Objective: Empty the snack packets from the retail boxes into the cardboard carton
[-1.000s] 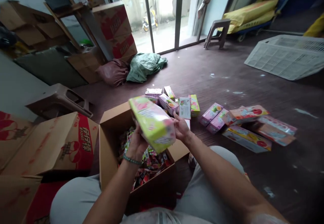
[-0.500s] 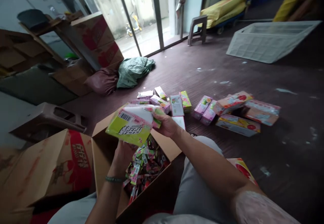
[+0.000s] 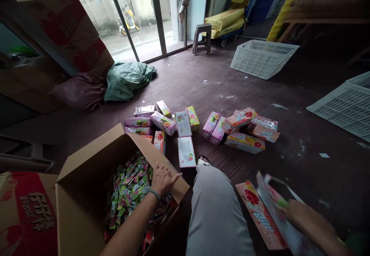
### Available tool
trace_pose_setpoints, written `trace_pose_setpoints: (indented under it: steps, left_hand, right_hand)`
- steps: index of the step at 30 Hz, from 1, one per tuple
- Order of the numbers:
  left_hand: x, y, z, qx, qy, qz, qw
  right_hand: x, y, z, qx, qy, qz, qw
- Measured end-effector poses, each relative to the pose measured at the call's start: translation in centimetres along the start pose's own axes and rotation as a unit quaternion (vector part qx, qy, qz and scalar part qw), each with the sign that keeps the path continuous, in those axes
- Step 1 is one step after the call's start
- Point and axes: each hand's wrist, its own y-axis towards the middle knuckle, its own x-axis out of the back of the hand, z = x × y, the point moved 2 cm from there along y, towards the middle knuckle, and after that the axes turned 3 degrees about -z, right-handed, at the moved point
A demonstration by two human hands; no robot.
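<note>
My left hand (image 3: 163, 179) lies with its fingers spread on the right flap of an open cardboard box (image 3: 86, 171), which is full of small green and red sachets (image 3: 130, 188). At the lower right, blurred by motion, my right hand (image 3: 303, 215) grips a pale pink-and-green candy carton (image 3: 274, 198), held low beside my right knee. Under that carton an orange carton (image 3: 256, 213) lies flat on the floor. My grey trouser leg (image 3: 215, 209) runs between the two hands.
Several pink, green and orange cartons (image 3: 185, 127) lie scattered on the dark floor ahead. A red-printed cardboard box (image 3: 26, 209) sits at the left. White plastic crates (image 3: 263, 57) stand at the right, a green sack (image 3: 125, 78) and a stool (image 3: 202, 36) farther back.
Both hands held the carton over the box; now the right hand has swung it down to the right, the left hand has dropped onto the box flap, and my view has turned right.
</note>
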Motion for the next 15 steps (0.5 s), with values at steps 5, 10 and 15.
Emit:
trace_pose_setpoints:
  steps: [5, 10, 15]
  left_hand:
    - [-0.8, 0.1, 0.8, 0.011, 0.084, 0.024, 0.996]
    - [-0.9, 0.3, 0.5, 0.012, 0.16, 0.064, 0.985]
    - [-1.4, 0.3, -0.1, 0.039, 0.269, 0.138, 0.952]
  right_hand:
    - [-5.0, 1.4, 7.4, 0.106, -0.053, -0.025, 0.993]
    - [-11.5, 5.8, 29.2, 0.245, 0.04, 0.052, 0.967]
    - [-21.1, 8.5, 37.0, 0.205, -0.088, 0.233, 0.947]
